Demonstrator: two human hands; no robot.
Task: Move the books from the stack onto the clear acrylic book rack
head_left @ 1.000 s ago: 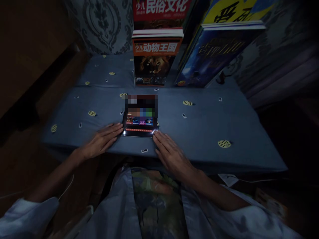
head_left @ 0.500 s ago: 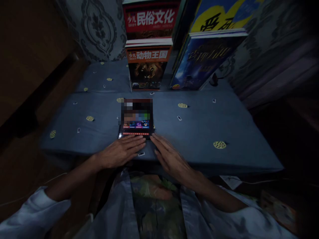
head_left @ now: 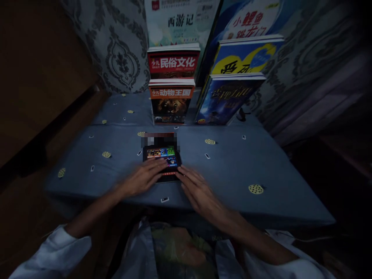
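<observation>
A small dark book (head_left: 171, 152) with rows of bright pictures on its cover lies flat on the cloth-covered table, its upper part blurred by pixels. My left hand (head_left: 142, 176) lies over the lower left of this cover, fingers stretched out and nearly flat, hiding some of the pictures. At the book's lower right edge is my right hand (head_left: 200, 190), fingers straight and pointing at the corner. Neither hand grips anything. Whether the left fingers press on the cover or hover just above it, I cannot tell.
Upright books stand behind in two stacked columns: a lion-cover book (head_left: 171, 106) at the front left and a dark blue book (head_left: 226, 102) at the front right. The blue tablecloth (head_left: 221, 166) has a pineapple print. Brown wooden furniture (head_left: 43, 58) is on the left.
The view has tilted up, showing more of the rear books. My left hand has slid from the book's near edge up over its pictures. My right hand stays by the right corner.
</observation>
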